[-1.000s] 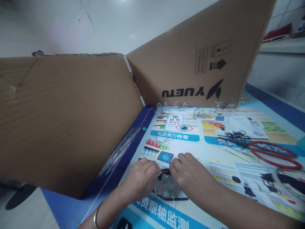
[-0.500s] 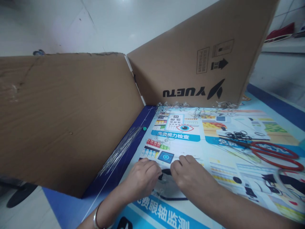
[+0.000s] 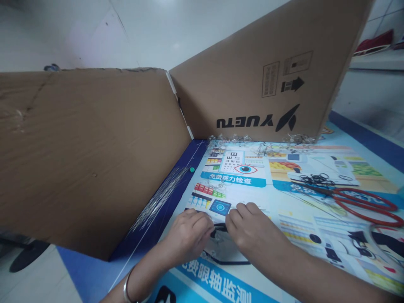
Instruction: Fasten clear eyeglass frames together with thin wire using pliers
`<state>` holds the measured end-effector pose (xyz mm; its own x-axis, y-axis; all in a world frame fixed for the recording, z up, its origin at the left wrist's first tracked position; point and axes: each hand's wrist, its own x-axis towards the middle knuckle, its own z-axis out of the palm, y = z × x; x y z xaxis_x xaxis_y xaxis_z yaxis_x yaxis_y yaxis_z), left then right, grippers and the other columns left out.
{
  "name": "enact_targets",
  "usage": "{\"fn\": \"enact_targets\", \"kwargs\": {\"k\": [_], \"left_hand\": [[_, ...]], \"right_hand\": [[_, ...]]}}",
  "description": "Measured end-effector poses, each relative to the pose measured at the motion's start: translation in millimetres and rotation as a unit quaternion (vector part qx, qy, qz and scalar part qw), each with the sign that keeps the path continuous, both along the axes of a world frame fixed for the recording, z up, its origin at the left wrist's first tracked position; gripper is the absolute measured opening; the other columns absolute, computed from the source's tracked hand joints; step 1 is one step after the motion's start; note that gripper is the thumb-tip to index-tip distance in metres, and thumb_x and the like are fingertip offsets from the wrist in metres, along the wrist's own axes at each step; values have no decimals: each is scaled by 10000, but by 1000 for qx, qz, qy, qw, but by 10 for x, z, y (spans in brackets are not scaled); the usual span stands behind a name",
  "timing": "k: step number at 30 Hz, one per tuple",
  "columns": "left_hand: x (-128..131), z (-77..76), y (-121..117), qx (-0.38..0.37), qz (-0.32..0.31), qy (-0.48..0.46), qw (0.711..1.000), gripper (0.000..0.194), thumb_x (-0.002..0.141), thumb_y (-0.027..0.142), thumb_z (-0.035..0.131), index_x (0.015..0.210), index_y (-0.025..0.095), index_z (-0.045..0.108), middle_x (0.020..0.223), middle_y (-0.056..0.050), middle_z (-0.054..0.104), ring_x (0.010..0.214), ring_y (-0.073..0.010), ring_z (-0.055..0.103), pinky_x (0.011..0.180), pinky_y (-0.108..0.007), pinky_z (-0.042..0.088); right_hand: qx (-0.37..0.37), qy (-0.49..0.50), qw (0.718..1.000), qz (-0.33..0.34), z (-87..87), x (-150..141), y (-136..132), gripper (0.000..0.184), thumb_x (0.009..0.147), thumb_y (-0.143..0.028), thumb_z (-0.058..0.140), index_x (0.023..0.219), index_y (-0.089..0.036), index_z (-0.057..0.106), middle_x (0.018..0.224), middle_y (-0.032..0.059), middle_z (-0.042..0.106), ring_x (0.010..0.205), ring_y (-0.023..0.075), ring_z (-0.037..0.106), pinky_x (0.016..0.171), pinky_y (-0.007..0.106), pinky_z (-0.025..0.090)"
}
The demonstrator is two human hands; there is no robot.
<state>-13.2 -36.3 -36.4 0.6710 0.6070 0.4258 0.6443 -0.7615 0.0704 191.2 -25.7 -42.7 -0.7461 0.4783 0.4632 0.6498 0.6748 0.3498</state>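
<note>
My left hand [image 3: 191, 231], with a metal bangle on its wrist, is closed in a pinch at the front of the table. Close by on the right, my right hand [image 3: 249, 229] is pinched too. A thin black strip [image 3: 221, 227] runs between the fingertips of both hands; its ends are hidden by the fingers, and its kind is not clear. Below it, partly behind the hands, lies a clear, dark-edged piece [image 3: 225, 251] that looks like a shallow tray, with small clear bits at its left.
Two cardboard panels [image 3: 94, 160] stand behind and at left. Thin wires [image 3: 160, 200] lie along the left panel, near a green bit [image 3: 192, 169]. Red-handled scissors [image 3: 362, 198], black rings [image 3: 317, 179] and clear tape [image 3: 375, 240] lie right. Clear bits [image 3: 233, 138] line the back.
Both hands stay almost in place, pinched around the black strip. The view shifts slightly; no other object has visibly moved.
</note>
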Motion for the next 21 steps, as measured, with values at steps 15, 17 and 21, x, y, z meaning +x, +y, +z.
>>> {"fn": "enact_targets", "kwargs": {"k": [15, 17, 21], "left_hand": [[-8, -1, 10, -21, 57, -40, 997, 93, 816, 121, 451, 765, 179, 501, 644, 11, 565, 590, -125, 510, 565, -243, 354], [-10, -14, 7, -27, 76, -47, 996, 87, 802, 120, 454, 758, 180, 498, 632, 16, 559, 570, -119, 505, 548, -237, 344], [2, -16, -4, -45, 106, -69, 991, 86, 762, 106, 455, 743, 179, 496, 613, 27, 547, 529, -100, 489, 517, -216, 332]], "right_hand": [[-70, 72, 995, -14, 289, 233, 78, 112, 705, -233, 696, 695, -207, 588, 653, 3, 552, 665, 191, 453, 611, 324, 204], [-66, 80, 995, -3, 266, 234, 39, 134, 693, -239, 705, 683, -206, 576, 644, -1, 543, 652, 188, 443, 604, 323, 198], [-57, 63, 996, 10, 92, 162, -16, 118, 692, -195, 682, 677, -190, 565, 650, 6, 539, 647, 184, 438, 606, 328, 206]]}}
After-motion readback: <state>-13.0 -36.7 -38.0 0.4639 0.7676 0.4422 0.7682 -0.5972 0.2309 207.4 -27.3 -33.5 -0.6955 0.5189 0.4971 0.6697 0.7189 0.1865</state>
